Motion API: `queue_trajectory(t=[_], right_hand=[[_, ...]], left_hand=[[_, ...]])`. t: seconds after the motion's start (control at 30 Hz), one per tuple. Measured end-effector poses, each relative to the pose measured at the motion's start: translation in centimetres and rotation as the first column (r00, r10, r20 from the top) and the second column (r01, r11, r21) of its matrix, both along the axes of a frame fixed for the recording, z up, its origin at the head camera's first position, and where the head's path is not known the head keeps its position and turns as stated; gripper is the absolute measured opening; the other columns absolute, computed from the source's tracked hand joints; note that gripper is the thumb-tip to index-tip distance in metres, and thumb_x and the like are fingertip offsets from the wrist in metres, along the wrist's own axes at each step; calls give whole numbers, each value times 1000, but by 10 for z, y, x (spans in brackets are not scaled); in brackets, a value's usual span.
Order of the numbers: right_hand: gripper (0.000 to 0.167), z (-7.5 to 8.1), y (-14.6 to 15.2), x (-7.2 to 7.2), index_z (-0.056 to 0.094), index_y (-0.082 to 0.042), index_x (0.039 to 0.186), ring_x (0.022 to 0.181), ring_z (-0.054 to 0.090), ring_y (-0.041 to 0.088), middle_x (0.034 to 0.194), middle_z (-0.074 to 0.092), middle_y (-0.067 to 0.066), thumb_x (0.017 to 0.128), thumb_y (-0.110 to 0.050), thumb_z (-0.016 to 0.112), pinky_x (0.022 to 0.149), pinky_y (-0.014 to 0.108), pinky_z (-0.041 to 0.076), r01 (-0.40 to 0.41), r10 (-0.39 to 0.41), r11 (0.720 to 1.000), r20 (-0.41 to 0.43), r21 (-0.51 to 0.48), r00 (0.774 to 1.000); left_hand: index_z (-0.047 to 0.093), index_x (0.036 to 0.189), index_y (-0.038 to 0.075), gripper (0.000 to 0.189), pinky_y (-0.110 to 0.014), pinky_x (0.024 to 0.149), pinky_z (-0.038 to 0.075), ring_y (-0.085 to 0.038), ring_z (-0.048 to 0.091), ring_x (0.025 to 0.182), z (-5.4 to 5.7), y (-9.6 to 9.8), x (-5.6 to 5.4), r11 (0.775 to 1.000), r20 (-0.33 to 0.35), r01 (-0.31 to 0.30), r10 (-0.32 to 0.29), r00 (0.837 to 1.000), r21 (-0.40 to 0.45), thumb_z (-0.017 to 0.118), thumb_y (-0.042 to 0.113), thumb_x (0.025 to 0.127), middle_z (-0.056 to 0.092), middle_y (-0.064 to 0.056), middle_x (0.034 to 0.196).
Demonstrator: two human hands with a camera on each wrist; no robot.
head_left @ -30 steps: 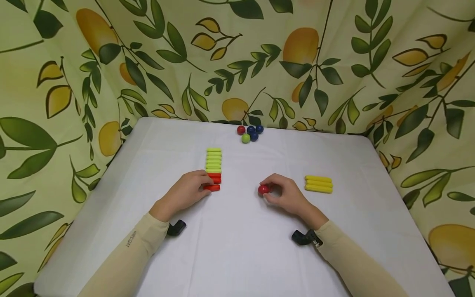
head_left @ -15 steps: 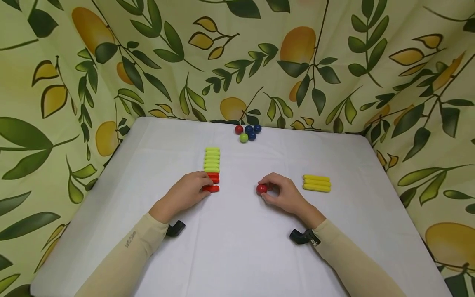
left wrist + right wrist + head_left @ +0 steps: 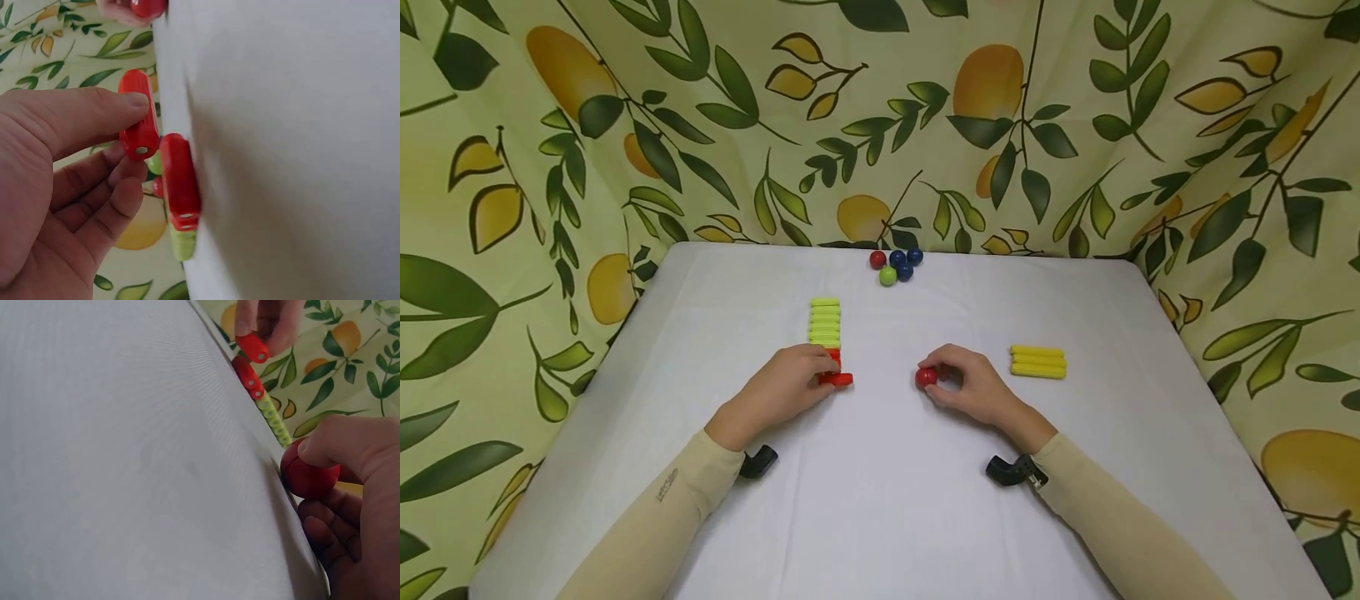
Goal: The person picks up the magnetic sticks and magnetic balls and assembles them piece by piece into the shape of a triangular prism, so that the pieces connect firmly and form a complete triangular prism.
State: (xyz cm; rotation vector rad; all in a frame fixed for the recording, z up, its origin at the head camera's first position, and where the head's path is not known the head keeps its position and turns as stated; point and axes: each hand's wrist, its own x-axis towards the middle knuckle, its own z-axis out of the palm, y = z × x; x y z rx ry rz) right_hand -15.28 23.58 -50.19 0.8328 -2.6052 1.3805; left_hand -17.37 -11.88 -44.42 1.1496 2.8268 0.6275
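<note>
My left hand (image 3: 782, 385) pinches a short red stick (image 3: 134, 134) between thumb and fingers. In the left wrist view that stick is raised off the white cloth, apart from the red sticks (image 3: 181, 181) on the table. Those lie at the near end of a row of light green sticks (image 3: 825, 322), partly hidden by my fingers in the head view. To the right, my right hand (image 3: 981, 390) holds a red ball (image 3: 306, 472) between thumb and fingers. Whether the ball touches the cloth, I cannot tell.
Several balls cluster at the table's far edge: a red ball (image 3: 877, 260), a green ball (image 3: 887, 276) and blue balls (image 3: 905, 272). Yellow sticks (image 3: 1038, 362) lie side by side right of my right hand. A patterned curtain (image 3: 865, 125) hangs behind the white-covered table (image 3: 880, 500).
My left hand has shifted slightly right with its red stick, which now stands out past the row's right side. The right hand keeps hold of the red ball. The head view has shifted a little.
</note>
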Motion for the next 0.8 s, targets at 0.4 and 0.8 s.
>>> queue_trajectory(t=[0.4, 0.8], right_hand=[[32, 5, -4, -2, 79, -16, 121, 96, 63, 18, 112, 73, -5, 91, -8, 87, 83, 31, 54, 22, -22, 999, 27, 23, 999], [31, 6, -5, -4, 79, -15, 120, 94, 62, 17, 110, 73, -6, 91, -9, 87, 82, 34, 53, 24, -25, 999, 21, 24, 999]], left_hand=[[82, 108, 11, 12, -30, 86, 56, -13, 64, 93, 16, 35, -12, 996, 21, 69, -70, 997, 50, 83, 11, 96, 70, 4, 102], [83, 110, 10, 14, -29, 86, 55, -15, 64, 92, 10, 64, -19, 995, 67, 100, -102, 993, 22, 85, 14, 96, 70, 3, 101]])
